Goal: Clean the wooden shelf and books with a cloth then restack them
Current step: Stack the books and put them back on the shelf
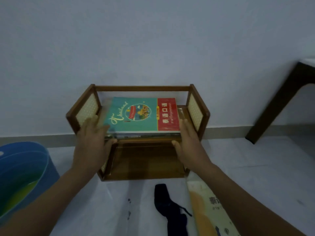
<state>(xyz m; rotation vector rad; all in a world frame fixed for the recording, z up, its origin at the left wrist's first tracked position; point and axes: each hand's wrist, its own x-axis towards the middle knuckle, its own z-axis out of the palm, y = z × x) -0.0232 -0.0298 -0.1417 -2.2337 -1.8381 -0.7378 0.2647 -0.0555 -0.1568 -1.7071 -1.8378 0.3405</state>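
Books lie flat in a small stack on the upper tier of the wooden shelf, which stands on the pale floor against the wall. The top book has a teal cover with "Thailand" in script and a red band along its right side. Both hands are at the stack's ends, fingers spread and open: the left hand lies against the left end with its fingertips over the teal cover's near corner, and the right hand is flat along the right end, thumb pointing inward at the shelf's front edge. Neither hand is closed around anything. The shelf's side panels carry pale woven inserts, and its lower tier holds nothing that can be seen. On the floor in front of the shelf lies a dark cloth, crumpled and stretched toward the camera. Just right of it, partly under the right forearm, rests another book with a cream and orange cover. A blue bucket stands at the left, well apart from the shelf. A dark table leg slants at the far right.
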